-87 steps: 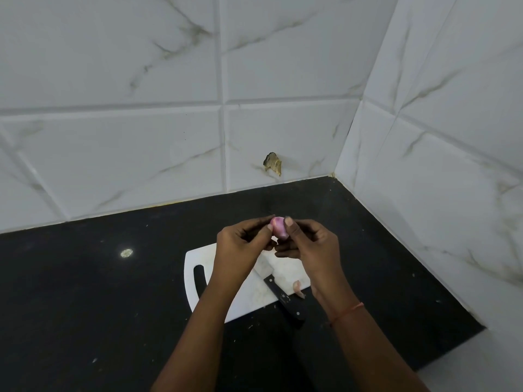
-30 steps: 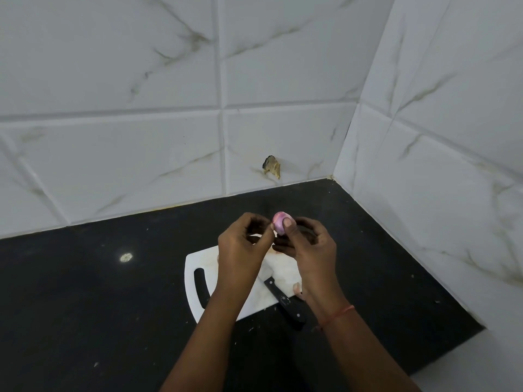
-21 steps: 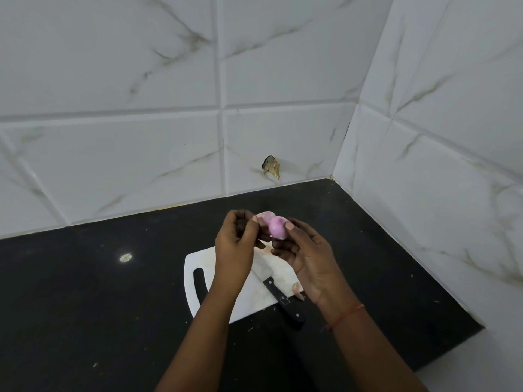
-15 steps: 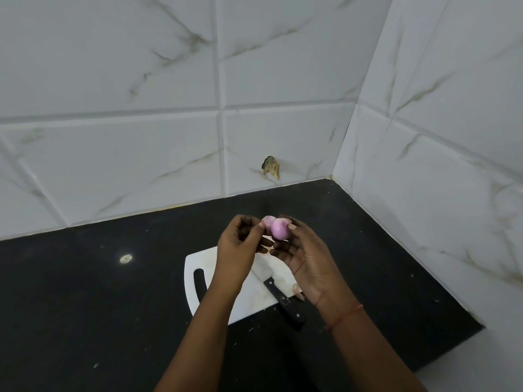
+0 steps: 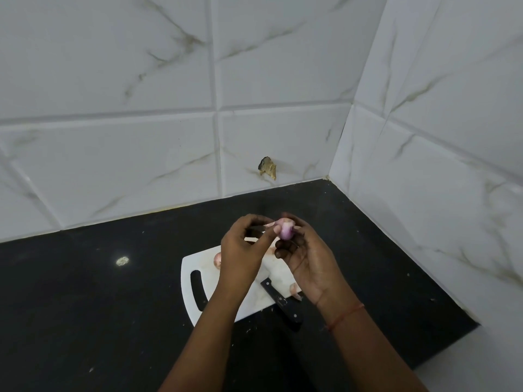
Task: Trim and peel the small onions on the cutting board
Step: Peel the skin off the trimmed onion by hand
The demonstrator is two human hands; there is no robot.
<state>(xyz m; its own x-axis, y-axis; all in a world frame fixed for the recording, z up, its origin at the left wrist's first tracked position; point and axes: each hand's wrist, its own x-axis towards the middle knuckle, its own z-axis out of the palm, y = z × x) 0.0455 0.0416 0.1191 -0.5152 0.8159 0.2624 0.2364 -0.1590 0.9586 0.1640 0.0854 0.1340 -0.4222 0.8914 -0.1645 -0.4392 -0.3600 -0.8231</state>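
Hands are working together above the black stone surface (image 5: pixel 85 306), in front of the white marble-veined wall tiles. Below them the white plastic cutting board (image 5: pixel 198 261) with its slot handle is lying flat, with the black-handled knife (image 5: pixel 280 299) resting across its near right edge and two other pale pink small onions, one (image 5: pixel 217 260) near the board's far left and one (image 5: pixel 295 290) beside the knife.

The right hand (image 5: pixel 308 258) is cradling the small pink-purple onion (image 5: pixel 285 231) in curled fingertips, held in the air over the board's far edge. The left hand (image 5: pixel 243 250) is pinching a pale flap of skin (image 5: pixel 270 224) at the onion's upper left.

Peeling well here probably means keeping the right fingers low on the bulb, so the skin is free to come away, and drawing the flap along the bulb rather than straight out, so it is coming off in one strip.

The onion's long axis is running roughly up and down, slightly tilted; which end is the root I cannot tell.
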